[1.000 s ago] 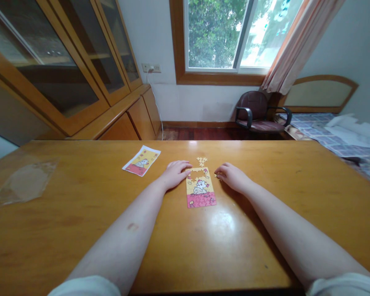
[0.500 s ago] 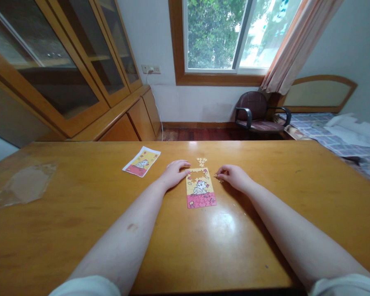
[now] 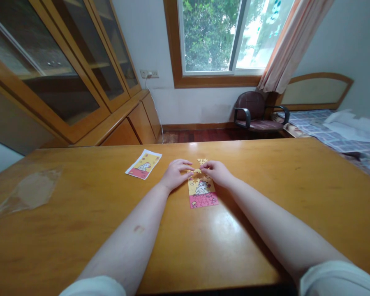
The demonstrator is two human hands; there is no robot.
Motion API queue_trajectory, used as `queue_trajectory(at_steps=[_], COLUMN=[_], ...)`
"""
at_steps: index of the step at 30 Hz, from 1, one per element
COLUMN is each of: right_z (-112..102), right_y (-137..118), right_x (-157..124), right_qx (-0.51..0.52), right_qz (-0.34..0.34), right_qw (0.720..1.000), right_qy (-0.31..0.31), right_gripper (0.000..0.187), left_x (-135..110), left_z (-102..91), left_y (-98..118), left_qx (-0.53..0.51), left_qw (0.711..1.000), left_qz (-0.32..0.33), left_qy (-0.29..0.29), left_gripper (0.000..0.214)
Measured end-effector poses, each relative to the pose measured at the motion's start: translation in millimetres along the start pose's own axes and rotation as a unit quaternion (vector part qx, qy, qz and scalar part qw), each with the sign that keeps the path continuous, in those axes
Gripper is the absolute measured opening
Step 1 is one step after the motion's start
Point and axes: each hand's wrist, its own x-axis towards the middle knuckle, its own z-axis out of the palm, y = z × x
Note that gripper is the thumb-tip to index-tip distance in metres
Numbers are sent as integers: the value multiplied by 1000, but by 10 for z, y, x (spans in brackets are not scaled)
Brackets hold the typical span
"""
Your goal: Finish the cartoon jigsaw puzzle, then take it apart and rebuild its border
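A jigsaw puzzle point(image 3: 203, 200) with a white cartoon animal on yellow and pink lies on the table, a gap showing in its upper part. My left hand point(image 3: 176, 174) rests along the puzzle's upper left edge, fingers stretched out and apart, fingertips touching the border. Over the upper right of the puzzle is my right hand point(image 3: 217, 172), thumb and finger pinched at the gap on what looks like a small puzzle piece, mostly hidden by the fingertips. Several loose yellow puzzle pieces point(image 3: 202, 161) lie just beyond the top edge.
A printed reference picture point(image 3: 144, 164) lies left of the puzzle on the wooden table point(image 3: 105, 246). Farther left is a clear plastic bag point(image 3: 31, 189). Beyond the table stand a dark red armchair point(image 3: 253, 109), a bed point(image 3: 317, 123) and a glass-door cabinet point(image 3: 111, 102).
My right hand has moved left from beside the puzzle to its upper gap. My left hand stays at the left edge, its fingers reaching slightly farther over the top. The view has shifted slightly.
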Motion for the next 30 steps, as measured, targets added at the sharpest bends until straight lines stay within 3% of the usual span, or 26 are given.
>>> queue_trajectory(at_steps=[18, 21, 24, 27, 30], right_z=[138, 96, 31, 8, 41], right_y=[104, 124, 154, 194, 235], right_x=[3, -2, -15, -10, 12], right_qx=[76, 37, -63, -130, -160], right_qz=[-23, -75, -177, -259, -289], right_qw=[997, 996, 980, 953, 939], right_qy=[1, 30, 69, 89, 96], right_gripper=[18, 20, 13, 9, 11], left_x=[-5, -7, -9, -12, -14], left_z=[18, 20, 22, 30, 39], left_y=[3, -7, -20, -29, -36], left_qx=[6, 4, -1, -5, -7], left_qw=[1000, 999, 998, 997, 998], left_qz=[-9, 4, 15, 16, 15], left_qy=[-1, 32, 66, 70, 67], left_gripper=[7, 7, 5, 5, 4])
